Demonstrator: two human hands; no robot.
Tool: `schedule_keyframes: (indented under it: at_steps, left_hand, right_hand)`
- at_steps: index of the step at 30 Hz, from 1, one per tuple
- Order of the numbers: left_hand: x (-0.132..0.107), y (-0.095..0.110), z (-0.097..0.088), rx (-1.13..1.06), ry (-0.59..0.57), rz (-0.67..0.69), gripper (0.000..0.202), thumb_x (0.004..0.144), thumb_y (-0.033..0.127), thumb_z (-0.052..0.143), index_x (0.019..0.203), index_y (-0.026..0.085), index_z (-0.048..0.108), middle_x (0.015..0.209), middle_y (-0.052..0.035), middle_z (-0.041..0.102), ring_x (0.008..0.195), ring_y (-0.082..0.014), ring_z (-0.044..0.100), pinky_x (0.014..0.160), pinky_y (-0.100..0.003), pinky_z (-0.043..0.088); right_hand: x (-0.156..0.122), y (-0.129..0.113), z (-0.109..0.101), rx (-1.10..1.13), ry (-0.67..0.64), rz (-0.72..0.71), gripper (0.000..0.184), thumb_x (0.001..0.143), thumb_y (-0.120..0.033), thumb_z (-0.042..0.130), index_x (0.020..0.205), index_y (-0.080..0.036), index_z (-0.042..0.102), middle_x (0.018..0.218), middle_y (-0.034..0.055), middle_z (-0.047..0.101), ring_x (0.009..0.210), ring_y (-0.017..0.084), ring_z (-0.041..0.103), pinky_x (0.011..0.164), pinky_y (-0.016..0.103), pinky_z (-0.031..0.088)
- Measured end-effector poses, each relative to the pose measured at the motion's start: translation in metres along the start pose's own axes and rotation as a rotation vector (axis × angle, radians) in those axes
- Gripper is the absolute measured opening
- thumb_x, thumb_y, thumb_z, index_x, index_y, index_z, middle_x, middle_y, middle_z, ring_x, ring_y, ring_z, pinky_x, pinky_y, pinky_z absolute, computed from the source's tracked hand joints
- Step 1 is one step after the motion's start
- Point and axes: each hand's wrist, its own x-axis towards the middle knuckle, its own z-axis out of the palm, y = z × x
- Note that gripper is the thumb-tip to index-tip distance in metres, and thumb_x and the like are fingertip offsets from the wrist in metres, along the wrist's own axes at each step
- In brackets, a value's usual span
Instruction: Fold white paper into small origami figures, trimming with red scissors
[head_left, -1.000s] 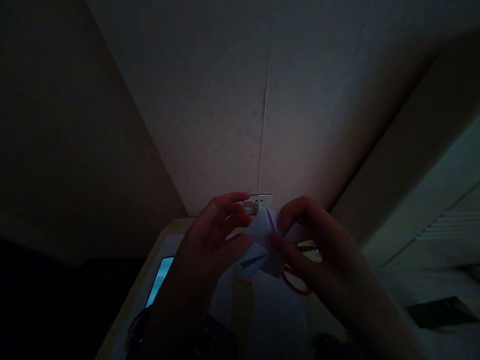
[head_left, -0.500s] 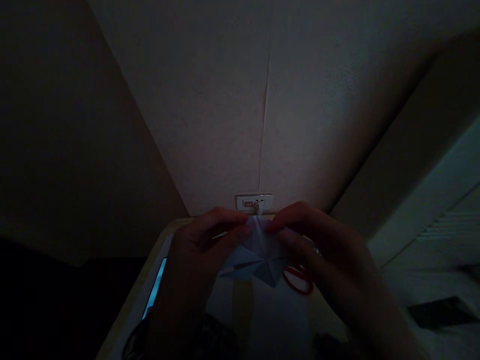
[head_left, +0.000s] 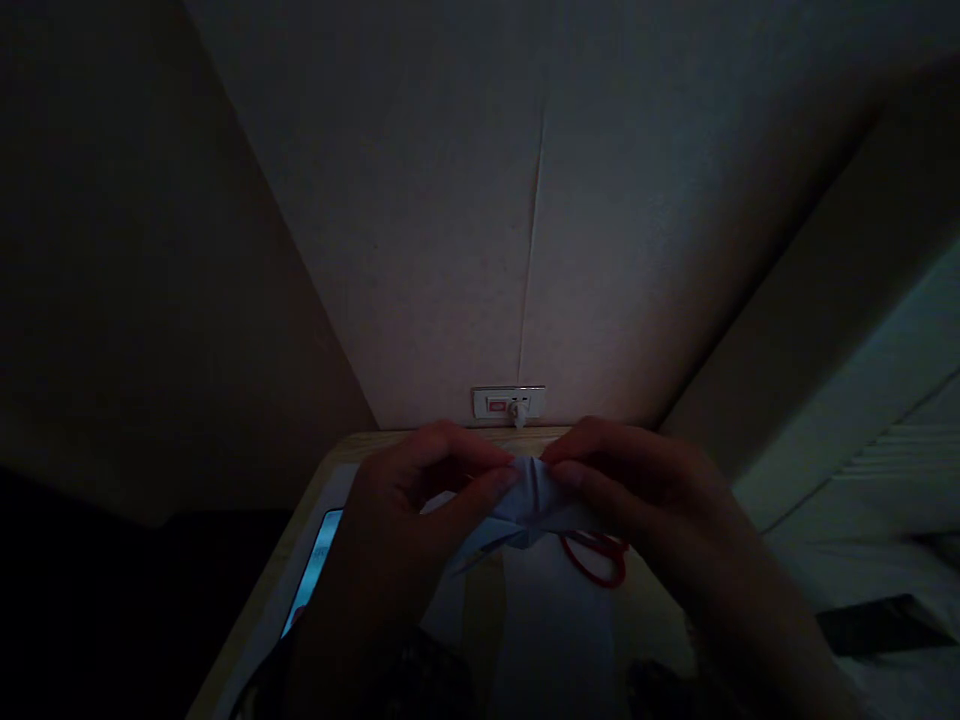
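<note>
Between my two hands is a folded piece of pale paper (head_left: 529, 505), creased into several flaps and held above the table. My left hand (head_left: 431, 500) pinches its upper left edge between thumb and fingertips. On the upper right edge, the thumb and fingers of my right hand (head_left: 622, 480) are closed in the same way. Red-handled scissors (head_left: 600, 562) lie on the table just behind and below the paper, partly hidden by my right hand; their blades do not show. Dim light hides the finer folds.
White paper sheets (head_left: 555, 630) lie on the wooden table (head_left: 352, 445). A phone with a lit screen (head_left: 311, 570) is left of my left forearm. A wall socket (head_left: 508, 403) with a plug sits behind the table. At the right, a dark flat object (head_left: 881, 625) rests on pale cloth.
The paper's upper edge has come down and its lower flaps have tipped, so it looks flatter from here. Both hands still pinch it and have drawn slightly closer together.
</note>
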Motion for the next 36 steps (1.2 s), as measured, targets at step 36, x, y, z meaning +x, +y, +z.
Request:
schedule_keyframes:
  at_steps: [36]
  left_hand:
    - [-0.003,0.003,0.001,0.299,-0.058,0.155,0.008,0.073,0.022,0.067,0.065,0.025,0.068,0.062,0.0062,0.065,0.059,-0.0119,0.059,0.055,-0.020,0.045]
  right_hand:
    - [0.000,0.001,-0.009,0.216,-0.207,0.197,0.017,0.077,-0.023,0.070,0.063,-0.020,0.061,0.053,-0.0067,0.052,0.047,0.009,0.047,0.045,0.021,0.039]
